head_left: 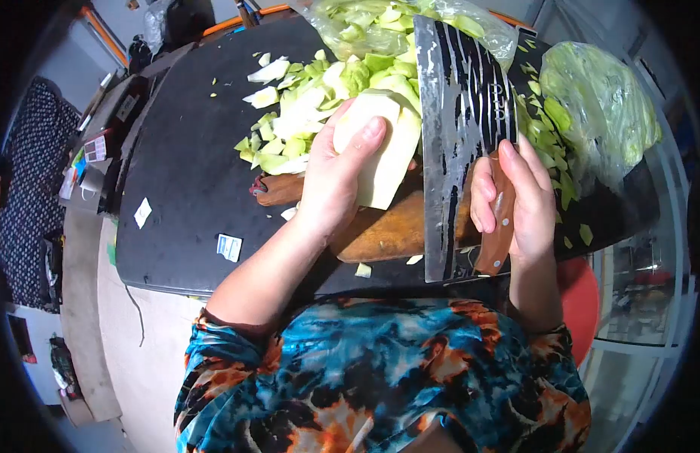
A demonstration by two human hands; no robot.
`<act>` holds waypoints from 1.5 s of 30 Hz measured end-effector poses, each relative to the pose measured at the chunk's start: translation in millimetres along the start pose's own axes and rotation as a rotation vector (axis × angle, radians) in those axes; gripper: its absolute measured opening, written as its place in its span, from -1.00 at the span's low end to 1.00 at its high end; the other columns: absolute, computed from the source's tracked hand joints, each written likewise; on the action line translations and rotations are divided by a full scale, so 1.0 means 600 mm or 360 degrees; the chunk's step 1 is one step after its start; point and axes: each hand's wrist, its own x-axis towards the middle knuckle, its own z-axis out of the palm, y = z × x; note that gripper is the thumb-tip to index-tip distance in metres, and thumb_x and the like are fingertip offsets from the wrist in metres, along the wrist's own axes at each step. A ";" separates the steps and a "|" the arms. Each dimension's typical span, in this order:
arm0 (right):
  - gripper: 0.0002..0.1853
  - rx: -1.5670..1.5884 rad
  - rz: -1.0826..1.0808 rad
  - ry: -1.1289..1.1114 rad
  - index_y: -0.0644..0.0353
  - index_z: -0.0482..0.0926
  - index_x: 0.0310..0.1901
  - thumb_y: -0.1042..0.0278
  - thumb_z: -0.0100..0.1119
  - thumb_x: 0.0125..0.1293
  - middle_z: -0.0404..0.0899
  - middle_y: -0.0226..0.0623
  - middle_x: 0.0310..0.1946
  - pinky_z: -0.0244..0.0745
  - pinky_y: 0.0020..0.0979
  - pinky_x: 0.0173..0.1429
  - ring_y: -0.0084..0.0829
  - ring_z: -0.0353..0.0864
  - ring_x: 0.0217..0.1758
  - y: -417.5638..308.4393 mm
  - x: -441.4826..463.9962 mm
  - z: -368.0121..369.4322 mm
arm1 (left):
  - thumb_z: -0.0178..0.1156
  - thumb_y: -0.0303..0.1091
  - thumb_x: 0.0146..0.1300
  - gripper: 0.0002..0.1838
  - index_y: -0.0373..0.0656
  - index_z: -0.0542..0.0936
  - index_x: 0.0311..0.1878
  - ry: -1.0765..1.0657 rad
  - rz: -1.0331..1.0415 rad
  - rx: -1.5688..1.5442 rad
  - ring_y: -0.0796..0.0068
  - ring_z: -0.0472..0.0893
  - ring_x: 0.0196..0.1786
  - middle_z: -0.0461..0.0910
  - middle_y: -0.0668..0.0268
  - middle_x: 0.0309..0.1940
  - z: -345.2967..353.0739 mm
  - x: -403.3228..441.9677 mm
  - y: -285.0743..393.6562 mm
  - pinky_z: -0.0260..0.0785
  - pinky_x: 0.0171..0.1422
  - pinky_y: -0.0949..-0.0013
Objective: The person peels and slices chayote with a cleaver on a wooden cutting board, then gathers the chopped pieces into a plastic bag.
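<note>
My left hand (327, 185) is closed around a thick, pale green vegetable piece (384, 170) with flat cut faces, the thumb lying across its front. In my right hand (525, 192) is a cleaver (457, 136), gripped by its brown riveted wooden handle. Its broad dark blade stands upright, with wet streaks, just right of the vegetable piece; whether they touch I cannot tell. Below both lies a wooden cutting board (388, 232), partly hidden by the blade. Behind my left hand spreads a heap of pale green cut pieces (305, 109).
A black table (188, 151) carries everything, with scraps along its front edge. At the back is an open plastic bag (501, 34) of green pieces; a filled plastic bag (603, 113) stands right. A brown wooden handle (280, 189) and a small blue-white packet (229, 247) lie left.
</note>
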 end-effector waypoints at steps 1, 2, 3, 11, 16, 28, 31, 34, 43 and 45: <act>-0.77 -0.0024 0.0002 0.0008 0.18 0.32 0.01 0.27 -0.22 0.44 0.33 -0.35 -0.61 0.28 -0.57 -0.65 -0.54 0.34 -0.76 0.000 0.000 0.000 | 0.20 -0.19 0.22 -0.53 -0.27 0.34 0.08 -0.0004 -0.0010 0.0025 0.42 0.62 -0.31 0.57 0.21 -0.22 -0.001 0.000 0.000 0.52 -0.23 0.42; -0.77 -0.0049 0.0003 0.0015 0.18 0.32 0.00 0.27 -0.22 0.44 0.33 -0.35 -0.61 0.28 -0.57 -0.66 -0.54 0.34 -0.76 0.000 0.000 -0.001 | 0.20 -0.18 0.21 -0.52 -0.27 0.35 0.08 -0.0009 -0.0018 0.0049 0.43 0.62 -0.32 0.57 0.21 -0.23 -0.002 0.001 0.000 0.52 -0.24 0.42; -0.78 -0.0099 -0.0001 0.0002 0.18 0.33 -0.02 0.26 -0.21 0.44 0.33 -0.35 -0.61 0.28 -0.57 -0.65 -0.54 0.34 -0.76 -0.003 0.000 -0.001 | 0.21 -0.18 0.21 -0.51 -0.27 0.35 0.08 -0.0014 -0.0028 0.0075 0.43 0.62 -0.33 0.57 0.21 -0.23 -0.003 0.001 0.001 0.52 -0.24 0.43; -0.57 -0.1163 -0.0691 -0.0203 0.32 0.43 -0.04 0.03 -0.07 0.37 0.48 -0.27 -0.51 0.41 -0.48 -0.46 -0.47 0.52 -0.54 -0.022 -0.016 -0.032 | 0.12 -0.06 0.24 -0.50 -0.27 0.37 0.06 -0.0119 -0.0261 -0.0001 0.42 0.61 -0.38 0.57 0.18 -0.28 0.000 -0.001 0.010 0.51 -0.30 0.43; -0.37 -0.2221 -0.1421 -0.0678 0.07 0.50 0.13 -0.21 0.06 0.15 0.40 -0.42 -0.56 0.41 -0.41 -0.39 -0.39 0.44 -0.54 -0.038 -0.001 0.006 | 0.03 -0.04 0.31 -0.53 -0.17 0.37 0.13 0.0080 -0.0532 -0.0492 0.32 0.52 -0.03 0.49 0.19 -0.03 -0.019 -0.011 -0.031 0.42 0.04 0.24; -0.47 -0.2718 -0.1237 -0.0522 -0.01 0.48 0.16 -0.07 0.06 0.20 0.37 -0.37 -0.55 0.33 -0.31 -0.37 -0.29 0.38 -0.52 -0.040 0.007 -0.001 | 0.09 -0.09 0.26 -0.50 -0.19 0.31 0.14 -0.0181 -0.0363 -0.0176 0.41 0.58 -0.18 0.53 0.21 -0.12 -0.019 -0.007 -0.038 0.50 -0.15 0.29; -0.63 -0.2360 -0.0641 0.0150 0.08 0.47 0.12 0.24 0.06 0.29 0.55 -0.12 -0.02 0.45 -0.38 0.00 -0.14 0.56 0.01 -0.050 0.070 -0.083 | 0.24 -0.19 0.18 -0.55 -0.18 0.35 0.05 -0.0422 -0.0432 -0.0232 0.52 0.59 -0.28 0.54 0.30 -0.21 0.003 -0.005 -0.004 0.53 -0.32 0.43; -0.62 -0.2118 -0.0820 0.0102 0.12 0.46 0.14 0.21 -0.01 0.33 0.57 -0.12 -0.04 0.44 -0.42 -0.03 -0.20 0.59 -0.06 -0.060 0.077 -0.135 | 0.32 -0.28 0.11 -0.52 -0.18 0.37 0.05 -0.0238 -0.0236 -0.0076 0.57 0.57 -0.20 0.54 0.35 -0.21 0.003 0.002 -0.012 0.50 -0.17 0.46; -0.53 -0.2263 -0.1151 -0.0819 -0.02 0.53 0.11 -0.02 0.07 0.20 0.33 -0.37 -0.60 0.34 -0.44 -0.47 -0.38 0.39 -0.59 -0.065 -0.009 -0.042 | 0.43 -0.37 -0.05 -0.42 -0.25 0.41 0.06 -0.0169 -0.0102 0.0398 0.61 0.54 -0.10 0.58 0.34 -0.15 -0.018 0.015 -0.013 0.41 0.02 0.49; -0.50 -0.2295 -0.1320 -0.0952 -0.08 0.57 0.07 -0.05 0.16 0.08 0.28 -0.43 -0.61 0.32 -0.44 -0.49 -0.44 0.38 -0.60 -0.058 -0.016 -0.024 | 0.34 -0.45 0.03 -0.48 -0.26 0.41 0.09 -0.0458 -0.0163 0.0185 0.54 0.57 -0.07 0.57 0.29 -0.09 -0.033 0.027 -0.021 0.45 0.03 0.46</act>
